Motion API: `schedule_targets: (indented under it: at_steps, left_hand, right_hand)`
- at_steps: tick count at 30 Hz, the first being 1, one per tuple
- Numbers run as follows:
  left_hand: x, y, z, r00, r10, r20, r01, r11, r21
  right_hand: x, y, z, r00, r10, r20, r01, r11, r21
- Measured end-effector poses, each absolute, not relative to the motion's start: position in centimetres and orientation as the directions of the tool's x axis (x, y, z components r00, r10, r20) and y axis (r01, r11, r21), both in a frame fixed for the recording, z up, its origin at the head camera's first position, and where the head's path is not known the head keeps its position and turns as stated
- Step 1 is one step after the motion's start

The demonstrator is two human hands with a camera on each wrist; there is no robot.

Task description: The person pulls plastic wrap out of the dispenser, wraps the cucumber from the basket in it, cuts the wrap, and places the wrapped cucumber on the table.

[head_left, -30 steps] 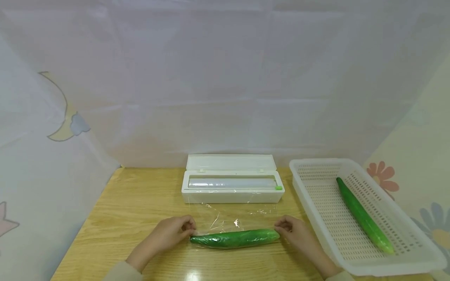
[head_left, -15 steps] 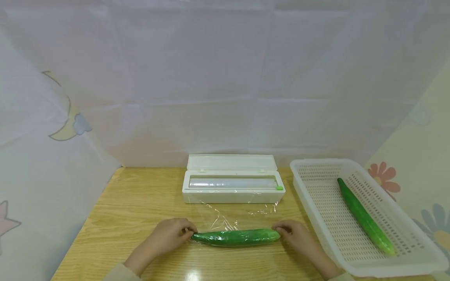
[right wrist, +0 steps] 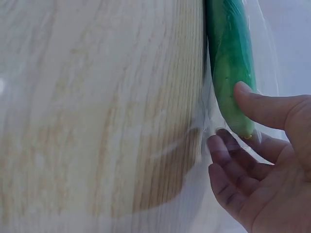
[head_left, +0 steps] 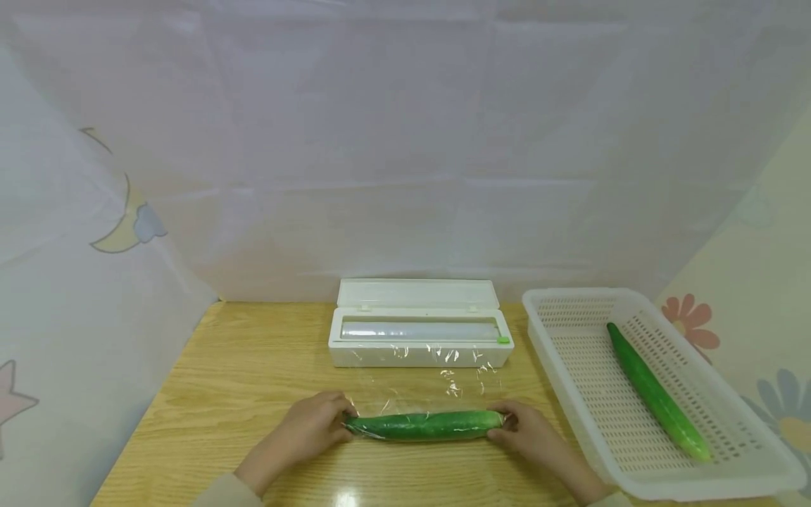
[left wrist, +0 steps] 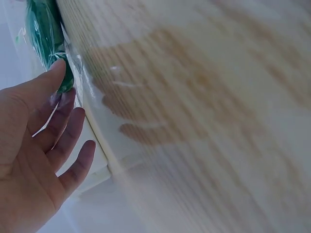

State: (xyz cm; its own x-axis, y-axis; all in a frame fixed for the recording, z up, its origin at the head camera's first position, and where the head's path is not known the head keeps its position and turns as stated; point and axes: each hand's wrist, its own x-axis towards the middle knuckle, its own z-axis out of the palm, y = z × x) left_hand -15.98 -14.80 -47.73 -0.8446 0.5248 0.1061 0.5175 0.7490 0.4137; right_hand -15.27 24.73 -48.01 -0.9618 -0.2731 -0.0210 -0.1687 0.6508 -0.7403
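Observation:
A green cucumber lies crosswise near the front of the table, with clear cling film around it. The film stretches back toward the white dispenser box. My left hand pinches the cucumber's dark, narrow end between thumb and fingers; the left wrist view shows gathered film creases there. At the paler end, my right hand holds on, its thumb on the upper side and the other fingers curled beneath. Lid raised, the box shows its film roll.
On the right stands a white perforated basket with a second cucumber inside. A small green slider sits at the box's right end. Pale printed cloth hangs behind the wooden table.
The cucumber has shifted slightly away from me, toward the box. My right hand has gone from the film's edge to gripping the cucumber's end. Glints on the film have moved back toward the box.

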Motion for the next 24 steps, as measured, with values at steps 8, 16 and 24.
schedule_targets:
  at_steps: [8,16,24]
  left_hand:
    - [-16.4,-15.3,-47.8,-0.869,0.494,-0.001,0.408,0.719,0.563]
    - [-16.6,-15.7,-47.8,-0.876,0.482,-0.033,0.366,0.707,0.606]
    - [-16.6,-16.0,-47.6,-0.869,0.495,-0.022,0.387,0.707,0.592]
  right_hand:
    - [-15.4,24.9,-48.1,-0.969,-0.248,-0.016,-0.158,0.666,-0.729]
    - [-16.3,25.6,-48.6,-0.941,-0.339,0.015,-0.240,0.632,-0.737]
    - [-16.4,25.3,-48.6,-0.959,-0.284,-0.011,-0.189,0.665,-0.723]
